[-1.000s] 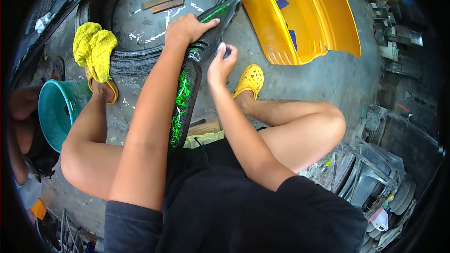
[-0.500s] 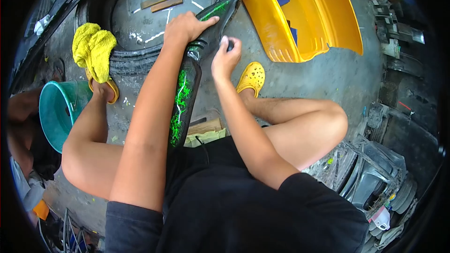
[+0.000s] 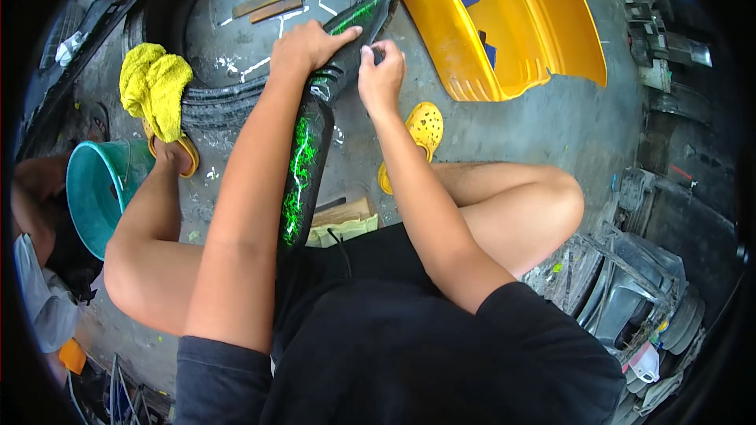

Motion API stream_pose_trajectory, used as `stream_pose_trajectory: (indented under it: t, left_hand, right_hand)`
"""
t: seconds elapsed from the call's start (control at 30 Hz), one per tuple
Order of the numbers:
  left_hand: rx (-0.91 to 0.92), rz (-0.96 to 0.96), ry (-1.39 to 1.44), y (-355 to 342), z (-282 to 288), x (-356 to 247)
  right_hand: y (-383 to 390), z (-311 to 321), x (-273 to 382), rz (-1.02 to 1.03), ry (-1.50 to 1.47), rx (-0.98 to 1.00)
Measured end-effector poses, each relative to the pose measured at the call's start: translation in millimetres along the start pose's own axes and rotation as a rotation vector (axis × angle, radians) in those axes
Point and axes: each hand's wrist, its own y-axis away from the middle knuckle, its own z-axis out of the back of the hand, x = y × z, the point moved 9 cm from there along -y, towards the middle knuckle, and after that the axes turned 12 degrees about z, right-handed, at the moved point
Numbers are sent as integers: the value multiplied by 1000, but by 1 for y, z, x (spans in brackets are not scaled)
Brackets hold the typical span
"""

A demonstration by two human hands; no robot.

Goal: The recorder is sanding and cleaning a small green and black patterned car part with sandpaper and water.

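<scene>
A long, narrow black panel (image 3: 298,185) with green and white streaks runs from my lap up over the tire's edge; it looks like a plastic vehicle trim piece. My left hand (image 3: 305,47) is closed over the panel's upper part, its thumb stretched across the ribbed, pointed end. Beside that end, on its right, my right hand (image 3: 381,71) is closed in a pinch with thumb and fingertips together. A small dark bit shows between those fingers, too small to name. Whether the right hand touches the panel is unclear.
A large black tire (image 3: 224,106) lies ahead, with two wooden strips (image 3: 268,1) inside its ring. At the right rests a yellow plastic shell (image 3: 512,71). A yellow towel (image 3: 155,86) and a teal bucket (image 3: 98,189) are at the left. Dark parts (image 3: 630,283) line the right.
My right hand has risen slightly beside the panel's pointed end. The panel and left hand have shifted a little left. My right foot in its yellow clog has turned.
</scene>
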Motion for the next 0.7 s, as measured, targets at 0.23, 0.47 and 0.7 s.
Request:
stream_pose_trajectory:
  t: [0.23, 0.47, 0.7]
  left_hand:
    - [-21, -23, -31, 1, -4, -9]
    - [-25, -13, -36, 2, 0, -1]
    - [-9, -8, -28, 4, -3, 2]
  right_hand:
    - [-8, 2, -16, 155, 67, 0]
    - [1, -8, -31, -60, -142, 133]
    - [12, -4, -21, -77, -163, 82]
